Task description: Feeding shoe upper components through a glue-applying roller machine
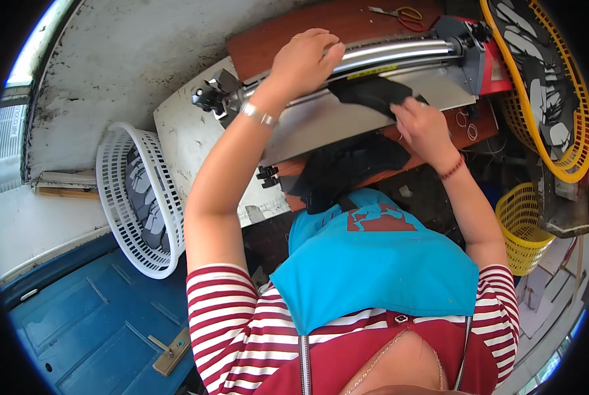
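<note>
A table machine with a long shiny metal roller [400, 51] stands before me, a flat metal plate [327, 125] on its near side. My left hand [308, 62] is over the left part of the roller, its fingers loosely extended and nothing visible in them. With thumb and fingers, my right hand [425, 128] pinches the near right edge of a flat black cut piece [372, 92]. The far edge of that piece lies at the roller. More black pieces [354, 161] lie in a heap between the plate and my blue apron [380, 263].
On the left stands a white basket [172, 204] with dark and pale cut pieces. A yellow basket [520, 108] of similar pieces is at the far right, above a smaller yellow basket [522, 230]. Scissors [408, 17] lie on the brown board [261, 49] behind the machine.
</note>
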`<action>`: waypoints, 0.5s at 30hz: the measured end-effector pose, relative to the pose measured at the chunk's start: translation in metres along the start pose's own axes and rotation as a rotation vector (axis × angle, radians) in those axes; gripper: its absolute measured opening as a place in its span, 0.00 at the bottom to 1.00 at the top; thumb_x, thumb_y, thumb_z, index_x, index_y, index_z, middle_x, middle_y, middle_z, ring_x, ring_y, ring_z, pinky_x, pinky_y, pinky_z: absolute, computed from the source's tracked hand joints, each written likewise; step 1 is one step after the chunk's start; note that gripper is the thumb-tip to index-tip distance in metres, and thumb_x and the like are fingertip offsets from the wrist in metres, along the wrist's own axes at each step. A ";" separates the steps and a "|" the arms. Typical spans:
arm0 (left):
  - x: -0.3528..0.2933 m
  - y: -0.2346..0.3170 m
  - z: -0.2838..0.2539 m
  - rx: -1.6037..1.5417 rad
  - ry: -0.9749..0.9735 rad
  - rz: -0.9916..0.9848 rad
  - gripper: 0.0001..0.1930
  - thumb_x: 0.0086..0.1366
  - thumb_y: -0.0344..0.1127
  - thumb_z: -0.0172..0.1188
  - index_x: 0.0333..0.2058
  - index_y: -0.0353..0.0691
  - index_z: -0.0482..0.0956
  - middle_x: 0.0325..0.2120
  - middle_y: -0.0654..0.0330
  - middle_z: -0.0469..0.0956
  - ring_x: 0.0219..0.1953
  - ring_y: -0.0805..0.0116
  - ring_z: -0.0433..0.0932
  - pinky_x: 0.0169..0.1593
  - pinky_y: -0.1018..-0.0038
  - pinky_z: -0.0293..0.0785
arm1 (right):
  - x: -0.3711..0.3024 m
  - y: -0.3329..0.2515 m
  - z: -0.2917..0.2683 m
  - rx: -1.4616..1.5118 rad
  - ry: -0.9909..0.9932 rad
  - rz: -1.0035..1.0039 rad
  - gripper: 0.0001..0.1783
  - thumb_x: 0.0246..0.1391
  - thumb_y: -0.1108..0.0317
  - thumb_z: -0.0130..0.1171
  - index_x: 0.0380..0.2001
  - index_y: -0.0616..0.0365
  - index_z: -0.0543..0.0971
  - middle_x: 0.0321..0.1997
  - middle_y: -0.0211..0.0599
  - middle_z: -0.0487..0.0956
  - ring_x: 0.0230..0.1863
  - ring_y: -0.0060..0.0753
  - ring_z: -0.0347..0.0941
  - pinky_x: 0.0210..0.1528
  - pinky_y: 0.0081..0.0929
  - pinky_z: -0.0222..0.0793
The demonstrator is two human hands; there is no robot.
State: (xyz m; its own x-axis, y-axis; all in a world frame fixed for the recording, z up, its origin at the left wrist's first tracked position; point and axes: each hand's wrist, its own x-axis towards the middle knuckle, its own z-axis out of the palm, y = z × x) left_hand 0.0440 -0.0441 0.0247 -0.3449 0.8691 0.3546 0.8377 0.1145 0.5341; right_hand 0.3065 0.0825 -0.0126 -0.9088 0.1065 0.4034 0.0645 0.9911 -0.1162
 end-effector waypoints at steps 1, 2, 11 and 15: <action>0.020 -0.012 0.016 -0.027 -0.196 -0.182 0.24 0.69 0.51 0.52 0.43 0.36 0.86 0.42 0.47 0.85 0.47 0.45 0.82 0.56 0.59 0.74 | 0.005 0.003 0.011 0.063 0.028 0.037 0.15 0.48 0.72 0.66 0.42 0.54 0.83 0.33 0.32 0.76 0.31 0.39 0.77 0.32 0.37 0.74; 0.031 -0.022 0.030 -0.035 -0.444 -0.437 0.25 0.69 0.52 0.51 0.42 0.35 0.86 0.42 0.46 0.85 0.46 0.44 0.82 0.56 0.60 0.74 | 0.004 0.005 0.018 0.070 0.076 -0.011 0.15 0.48 0.73 0.66 0.42 0.54 0.83 0.33 0.33 0.76 0.31 0.40 0.77 0.33 0.36 0.74; 0.068 -0.028 0.005 -0.181 -0.234 -0.376 0.13 0.63 0.27 0.60 0.45 0.28 0.83 0.28 0.49 0.81 0.27 0.65 0.79 0.33 0.66 0.77 | -0.092 -0.050 0.107 0.420 -0.320 -0.275 0.18 0.48 0.64 0.71 0.44 0.53 0.82 0.41 0.34 0.77 0.43 0.40 0.77 0.45 0.38 0.74; 0.073 -0.021 -0.018 -0.394 -0.160 -0.468 0.15 0.66 0.30 0.58 0.50 0.40 0.84 0.27 0.52 0.80 0.26 0.67 0.79 0.29 0.66 0.82 | -0.126 -0.052 0.155 0.263 -0.589 -0.282 0.24 0.48 0.60 0.71 0.51 0.49 0.81 0.50 0.36 0.76 0.53 0.43 0.74 0.59 0.43 0.68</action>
